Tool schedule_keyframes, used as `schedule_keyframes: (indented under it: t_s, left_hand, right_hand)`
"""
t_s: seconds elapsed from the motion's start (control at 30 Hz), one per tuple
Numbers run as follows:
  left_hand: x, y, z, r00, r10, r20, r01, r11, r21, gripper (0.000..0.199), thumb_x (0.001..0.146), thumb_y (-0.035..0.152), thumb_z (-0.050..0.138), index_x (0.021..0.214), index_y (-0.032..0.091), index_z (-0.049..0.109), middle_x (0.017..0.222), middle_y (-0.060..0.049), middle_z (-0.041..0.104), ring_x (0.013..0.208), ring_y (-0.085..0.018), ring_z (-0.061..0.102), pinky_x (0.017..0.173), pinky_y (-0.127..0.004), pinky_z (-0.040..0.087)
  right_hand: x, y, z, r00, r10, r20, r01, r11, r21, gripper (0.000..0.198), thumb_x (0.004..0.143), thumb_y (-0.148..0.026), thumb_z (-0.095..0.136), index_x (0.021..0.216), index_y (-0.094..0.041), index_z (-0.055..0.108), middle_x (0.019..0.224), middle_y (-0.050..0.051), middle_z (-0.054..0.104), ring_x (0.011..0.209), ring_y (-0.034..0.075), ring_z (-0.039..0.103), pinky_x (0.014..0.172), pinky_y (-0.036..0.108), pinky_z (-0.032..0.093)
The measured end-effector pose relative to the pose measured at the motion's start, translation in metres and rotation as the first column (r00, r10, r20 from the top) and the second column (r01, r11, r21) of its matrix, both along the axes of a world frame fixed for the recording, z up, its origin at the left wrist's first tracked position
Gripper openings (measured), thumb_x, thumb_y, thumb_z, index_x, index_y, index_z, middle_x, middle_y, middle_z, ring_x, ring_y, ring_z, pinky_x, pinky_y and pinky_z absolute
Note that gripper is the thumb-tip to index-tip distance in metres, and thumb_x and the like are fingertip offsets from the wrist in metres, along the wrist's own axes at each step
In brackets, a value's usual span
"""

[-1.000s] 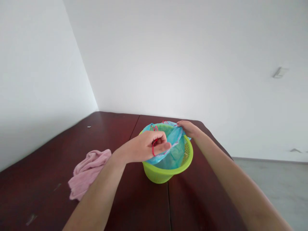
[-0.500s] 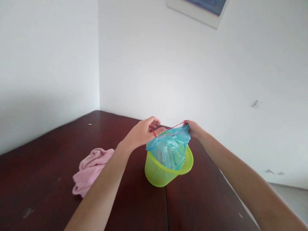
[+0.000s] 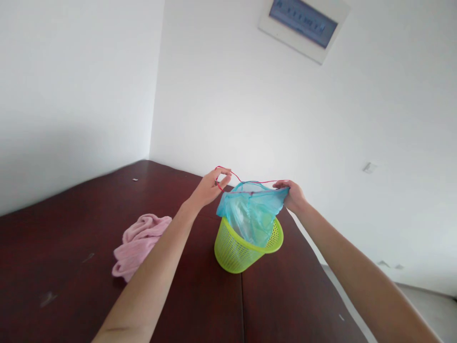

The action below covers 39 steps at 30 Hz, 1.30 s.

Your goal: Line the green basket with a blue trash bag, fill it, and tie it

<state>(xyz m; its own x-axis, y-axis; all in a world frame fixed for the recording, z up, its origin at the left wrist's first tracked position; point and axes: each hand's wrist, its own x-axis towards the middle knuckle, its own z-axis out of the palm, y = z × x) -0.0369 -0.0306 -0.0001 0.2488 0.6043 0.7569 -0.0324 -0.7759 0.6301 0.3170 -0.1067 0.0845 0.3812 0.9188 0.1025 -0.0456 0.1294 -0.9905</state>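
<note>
Head view: the blue bag (image 3: 248, 216) rises from the green basket (image 3: 232, 250), its mouth running crosswise above the rim. Right of the basket, the right hand's (image 3: 294, 197) grip pinches the bag's corner; above-left, the left hand's (image 3: 208, 189) grip, slightly spread, carries the red drawstring (image 3: 264, 182).

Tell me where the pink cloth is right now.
In the head view, the pink cloth lies crumpled on the dark red table, left of the green basket; the left forearm covers part of its right edge.
</note>
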Motion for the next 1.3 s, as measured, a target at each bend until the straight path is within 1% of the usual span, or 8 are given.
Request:
schedule_keyframes:
  t_s: [0.27, 0.43, 0.6, 0.73, 0.87, 0.97, 1.13, 1.3]
  left_hand:
    - [-0.008, -0.012, 0.025, 0.974, -0.135, 0.183, 0.158, 0.980, -0.119, 0.046, 0.102, 0.057, 0.092, 0.128, 0.019, 0.084, 0.143, -0.018, 0.087, 0.127, -0.032, 0.083, 0.113, -0.048, 0.065]
    - [-0.001, -0.055, 0.046, 0.927, -0.298, 0.226, 0.326, 0.940, -0.098, 0.045, 0.105, 0.040, 0.090, 0.142, 0.020, 0.075, 0.139, -0.016, 0.089, 0.122, -0.027, 0.085, 0.110, -0.043, 0.064]
    - [-0.011, -0.078, 0.056, 0.794, -0.514, 0.324, 0.595, 0.765, -0.246, 0.063, 0.093, 0.017, 0.081, 0.154, 0.021, 0.070, 0.133, -0.013, 0.090, 0.105, -0.025, 0.087, 0.102, -0.042, 0.066]
    - [-0.036, -0.074, 0.060, 0.727, -0.543, 0.421, 0.684, 0.632, -0.365, 0.046, 0.092, 0.036, 0.076, 0.133, 0.017, 0.085, 0.103, -0.012, 0.087, 0.073, -0.021, 0.073, 0.079, -0.041, 0.067]
    - [-0.065, -0.075, 0.058, 0.834, -0.544, -0.089, 0.419, 0.731, -0.539, 0.048, 0.103, 0.067, 0.081, 0.115, 0.022, 0.089, 0.067, 0.000, 0.064, 0.057, -0.016, 0.053, 0.063, -0.032, 0.056]
    - [-0.085, -0.079, 0.058, 0.813, -0.418, -0.406, 0.232, 0.871, -0.432, 0.057, 0.100, 0.076, 0.086, 0.080, 0.023, 0.080, 0.069, -0.001, 0.062, 0.064, -0.017, 0.055, 0.060, -0.029, 0.047]
    - [-0.091, -0.083, 0.065, 0.928, -0.365, 0.070, 0.370, 0.887, -0.277, 0.081, 0.101, 0.095, 0.070, 0.067, 0.025, 0.050, 0.090, -0.011, 0.072, 0.092, -0.030, 0.071, 0.085, -0.048, 0.066]
    - [-0.048, -0.098, 0.073, 0.927, -0.227, 0.299, 0.294, 0.934, -0.203, 0.068, 0.116, 0.090, 0.041, 0.114, 0.030, 0.072, 0.149, -0.011, 0.078, 0.150, -0.041, 0.070, 0.107, -0.060, 0.066]
  right_hand:
    - [0.026, -0.112, 0.008, 0.981, 0.168, -0.092, -0.145, 0.965, 0.221, 0.004, 0.079, -0.027, 0.080, 0.079, -0.027, 0.075, 0.090, 0.004, 0.080, 0.097, 0.024, 0.080, 0.098, 0.037, 0.071]
    - [0.000, -0.170, 0.019, 0.944, 0.329, 0.031, -0.324, 0.901, 0.289, 0.029, 0.094, -0.029, 0.078, 0.121, -0.028, 0.091, 0.096, 0.000, 0.081, 0.069, 0.017, 0.068, 0.103, 0.041, 0.074]
    - [-0.046, -0.190, 0.025, 0.924, 0.250, 0.290, -0.343, 0.877, 0.336, 0.056, 0.110, -0.034, 0.079, 0.166, -0.037, 0.074, 0.100, -0.002, 0.085, 0.054, 0.012, 0.052, 0.085, 0.038, 0.073]
    - [-0.060, -0.183, 0.012, 0.919, 0.033, 0.394, -0.214, 0.880, 0.425, 0.069, 0.114, -0.041, 0.084, 0.178, -0.041, 0.059, 0.094, -0.002, 0.084, 0.054, 0.013, 0.055, 0.067, 0.034, 0.067]
    - [-0.067, -0.176, -0.007, 0.902, -0.089, 0.423, -0.129, 0.878, 0.461, 0.082, 0.115, -0.043, 0.082, 0.188, -0.039, 0.044, 0.093, -0.001, 0.082, 0.056, 0.014, 0.061, 0.055, 0.030, 0.062]
    - [-0.069, -0.175, -0.015, 0.901, -0.139, 0.410, -0.085, 0.872, 0.482, 0.086, 0.115, -0.042, 0.081, 0.190, -0.041, 0.038, 0.094, -0.003, 0.081, 0.051, 0.012, 0.055, 0.054, 0.029, 0.062]
    - [-0.066, -0.168, -0.023, 0.957, -0.154, 0.245, 0.022, 0.883, 0.469, 0.094, 0.108, -0.038, 0.086, 0.189, -0.041, 0.037, 0.094, -0.007, 0.082, 0.044, 0.007, 0.038, 0.053, 0.024, 0.061]
    - [-0.070, -0.155, -0.038, 0.986, -0.066, 0.151, 0.014, 0.947, 0.321, 0.097, 0.100, -0.042, 0.091, 0.183, -0.034, 0.042, 0.090, -0.008, 0.082, 0.043, 0.006, 0.034, 0.050, 0.022, 0.057]
